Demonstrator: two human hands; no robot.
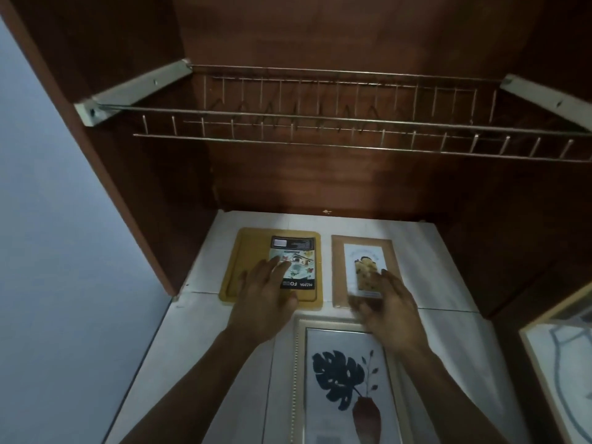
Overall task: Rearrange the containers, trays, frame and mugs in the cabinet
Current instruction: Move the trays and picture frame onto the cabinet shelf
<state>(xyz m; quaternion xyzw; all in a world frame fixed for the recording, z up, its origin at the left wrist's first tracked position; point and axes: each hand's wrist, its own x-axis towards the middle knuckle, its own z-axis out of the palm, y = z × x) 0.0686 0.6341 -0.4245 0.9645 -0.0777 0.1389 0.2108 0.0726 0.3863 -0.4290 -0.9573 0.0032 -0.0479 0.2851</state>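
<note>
A yellow tray [248,251] with a printed label lies flat on the white counter [205,315] under the cabinet. My left hand [266,293] lies over the tray's near right part, fingers straight. To its right lies a small light-wood frame [338,270] with a flower picture. My right hand [384,302] is blurred over the frame's near end, fingers spread. A larger silver frame [298,379] with a dark leaf and vase picture lies nearer me, between my forearms.
A bare wire dish rack [320,120] spans the brown cabinet above the counter. The cabinet's side walls [134,174] close in the space on the left and right. Another wood-framed picture [557,363] leans at the right edge. A pale wall is at the left.
</note>
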